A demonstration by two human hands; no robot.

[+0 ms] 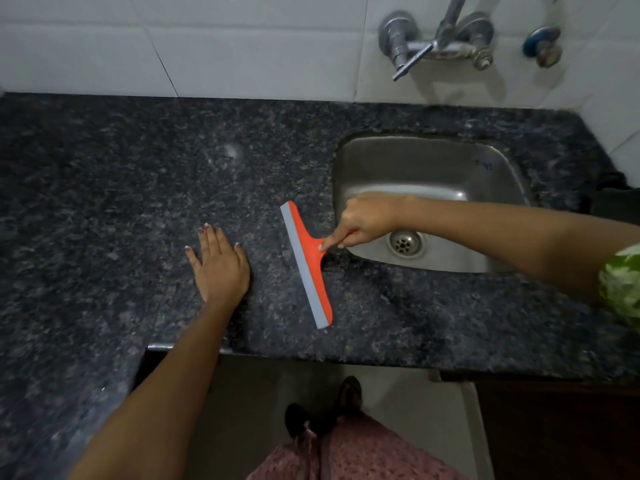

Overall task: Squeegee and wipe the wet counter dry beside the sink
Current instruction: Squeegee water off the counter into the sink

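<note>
Right hand (367, 221) clamped on orange plastic squeegee (306, 265) beside steel sink (429, 164); left hand (220, 265) flat, fingers spread, seemingly pressing dark speckled granite counter (121, 188).

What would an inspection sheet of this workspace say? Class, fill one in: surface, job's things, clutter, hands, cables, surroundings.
Surface: dark speckled counter; wetness cannot be judged.
Job's things: orange squeegee lying blade-down on the counter left of the sink; no cloth seen.
Clutter: nothing seen.
Hands: left hand flat on the counter, fingers spread; right hand gripping the squeegee's handle over the sink's edge.
Cables: nothing seen.
Surroundings: white tiled wall with a tap above the sink; drain uncovered; floor and feet below the counter edge.
</note>
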